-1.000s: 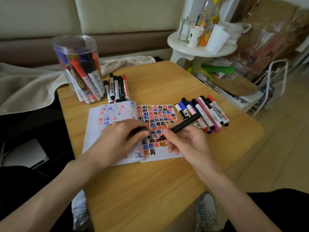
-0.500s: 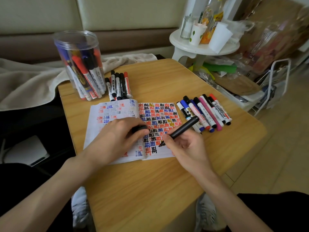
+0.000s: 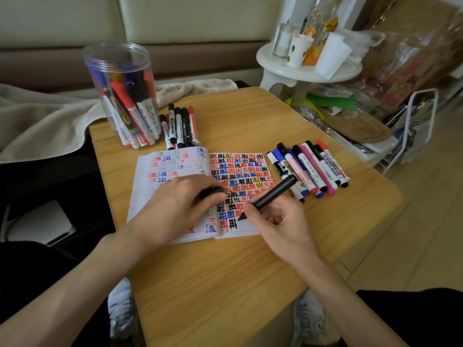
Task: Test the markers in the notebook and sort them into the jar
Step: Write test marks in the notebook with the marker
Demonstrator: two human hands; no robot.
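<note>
The right hand [image 3: 280, 221] held a slim, uncapped black marker [image 3: 271, 194] in a writing pinch. The tip was at the lower part of the right page of the open white paper notebook [image 3: 175, 159], just beside the last coloured test characters, probably so the next mark would land on blank paper. The left hand [image 3: 180, 204] lay on the notebook's middle with its fingers curled round what looked like the marker's black cap [image 3: 213, 191]. That seemed to keep the pages flat and the cap ready for closing. The tall clear plastic jar [image 3: 120, 96], already holding several markers, stood at the far left corner of the light wooden table [image 3: 225, 284]. A small cluster of black and red markers [image 3: 180, 127] lay just beside it. A row of mixed blue, black, pink and red markers [image 3: 310, 169] lay right of the notebook, apparently waiting to be tested. Against the frames from a second before, little had changed. Both grips were the same, the tip seemed to have crept slightly down the page, and the view had shifted a bit.
</note>
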